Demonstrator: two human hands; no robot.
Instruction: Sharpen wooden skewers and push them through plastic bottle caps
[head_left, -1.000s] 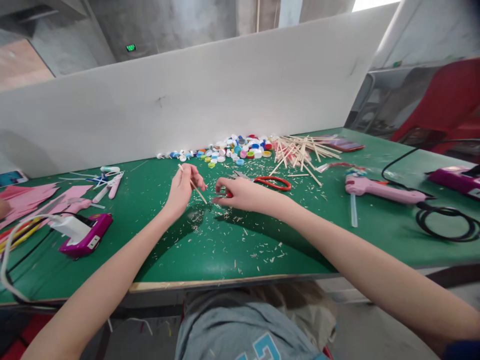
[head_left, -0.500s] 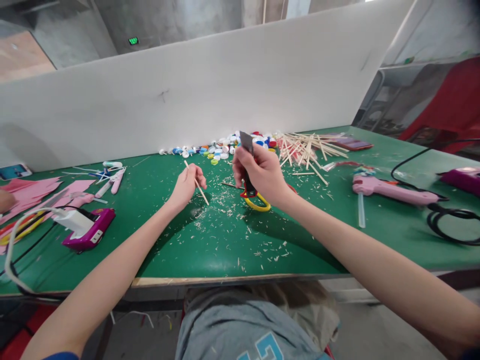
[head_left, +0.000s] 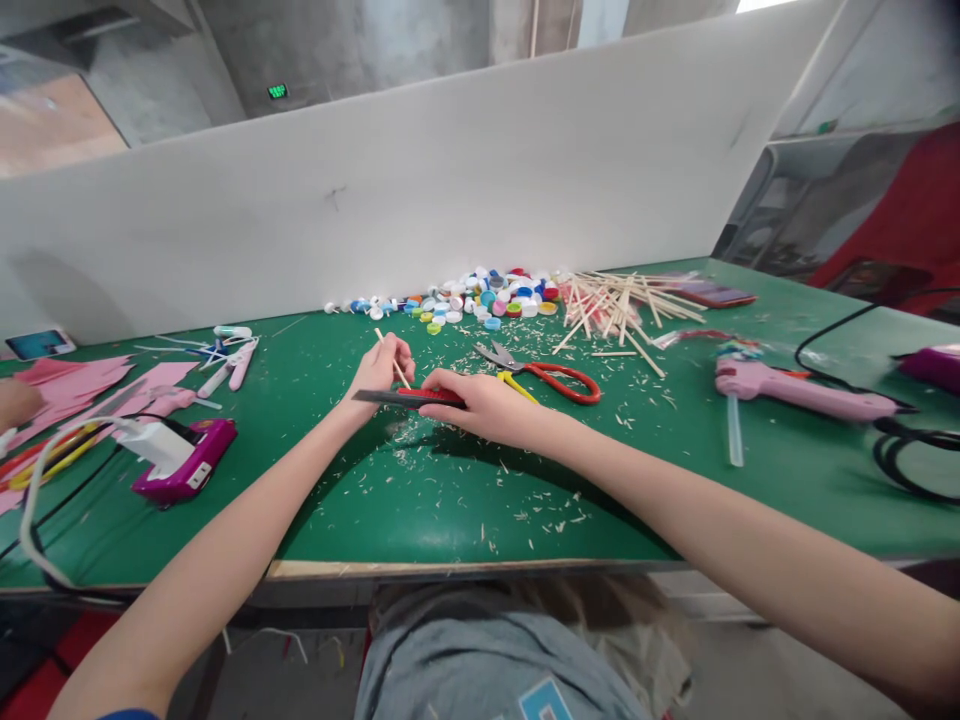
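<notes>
Pinched in the fingers of my left hand (head_left: 381, 368) is a thin wooden stick (head_left: 381, 338), slanting down toward the right. My right hand (head_left: 480, 402) is closed round the red and black handle of a utility knife (head_left: 409, 399). Its dark blade points left, level with my left wrist and across the lower end of the stick. Just beyond my right hand lie scissors (head_left: 562, 380) with a red and a yellow handle, the yellow one partly hidden. Pale wood shavings (head_left: 555, 508) are scattered over the green table (head_left: 360, 520) around both hands.
Coloured bottle caps (head_left: 487, 295) and a heap of wooden sticks (head_left: 619, 300) lie along the white partition (head_left: 450, 180). A pink glue gun (head_left: 810, 388) is at right. A purple power strip (head_left: 187, 465), pink sheets (head_left: 71, 385) and another person's hand (head_left: 19, 402) are at left.
My right hand has swung the knife down and left, from blade upright to blade lying sideways by the stick. The scissors have come into fuller view. My left hand still holds the stick.
</notes>
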